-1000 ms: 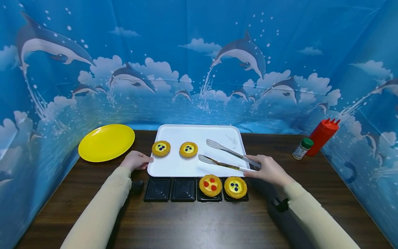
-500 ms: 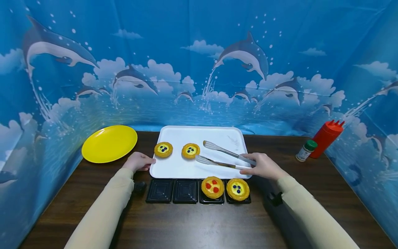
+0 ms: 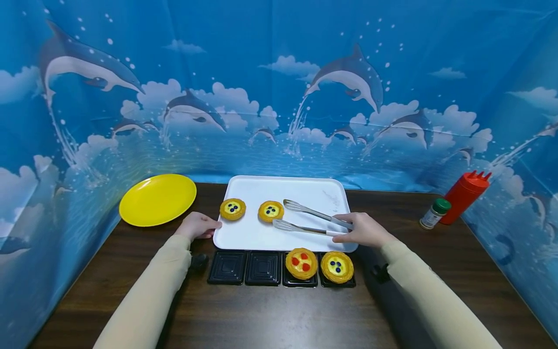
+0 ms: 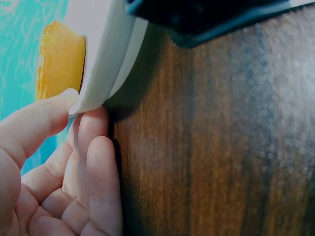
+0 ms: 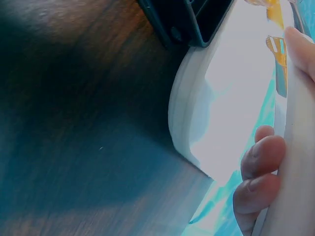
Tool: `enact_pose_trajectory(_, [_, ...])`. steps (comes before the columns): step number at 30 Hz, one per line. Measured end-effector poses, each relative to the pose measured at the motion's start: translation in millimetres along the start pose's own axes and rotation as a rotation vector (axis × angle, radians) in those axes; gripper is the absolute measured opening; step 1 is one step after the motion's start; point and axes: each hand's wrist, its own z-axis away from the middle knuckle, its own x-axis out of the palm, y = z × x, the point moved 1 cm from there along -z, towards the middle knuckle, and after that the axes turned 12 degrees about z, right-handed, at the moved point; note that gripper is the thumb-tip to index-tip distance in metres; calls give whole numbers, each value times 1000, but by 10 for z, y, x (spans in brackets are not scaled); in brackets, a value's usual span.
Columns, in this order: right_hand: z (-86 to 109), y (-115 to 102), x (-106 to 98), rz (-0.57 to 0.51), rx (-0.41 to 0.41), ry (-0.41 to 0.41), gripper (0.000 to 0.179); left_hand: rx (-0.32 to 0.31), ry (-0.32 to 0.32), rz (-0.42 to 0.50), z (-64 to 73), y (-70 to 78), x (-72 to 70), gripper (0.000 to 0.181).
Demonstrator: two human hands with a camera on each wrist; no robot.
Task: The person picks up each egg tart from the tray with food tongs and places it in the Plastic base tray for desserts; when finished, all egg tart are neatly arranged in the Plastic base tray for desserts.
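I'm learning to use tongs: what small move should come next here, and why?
Probably ease the tongs leftward so their spread tips straddle the nearer tart on the white tray: the right grip holds them with the tips beside it, the left grip pinches the tray's edge, and two black holders contain no tart.

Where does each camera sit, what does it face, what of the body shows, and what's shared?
Head: on the person's head, facing forward and down at the white tray and dolphin backdrop; sleeves, left hand and right hand show.
Left wrist: faces the white tray's rim and brown table; the left hand shows, pinching that rim.
Right wrist: faces the tongs and a corner of the white tray; the right hand partly shows, gripping the tongs.
Shared by both wrist views: white tray, brown table.
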Motion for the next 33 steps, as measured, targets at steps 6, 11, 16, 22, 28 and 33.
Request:
enact_pose_trajectory(6, [-84,-44,25,9,-13,-9,70,-10,4,-2,-22,-5,-3,40])
enact_pose_trajectory(11, [-134,-93,34,5,-7,-22,71,-15,4,-12,-17,-6,2,40])
enact_pose_trajectory(16, [-187,-119,13,18,13,-32,73,-28,9,-16,-38,-18,-12,40])
enact_pose_trajectory(22, [-237,-160,-19,28,10,-47,74,-30,17,-14,-67,-23,-17,40])
enact_pose_trajectory(28, [-274,-199,-5,-16,39,-87,75,-30,19,-4,-79,-33,-7,40])
enact_pose_trajectory(33, [-279,-227,6,-55,76,-93,73,-24,24,-15,-63,-24,-11,39])
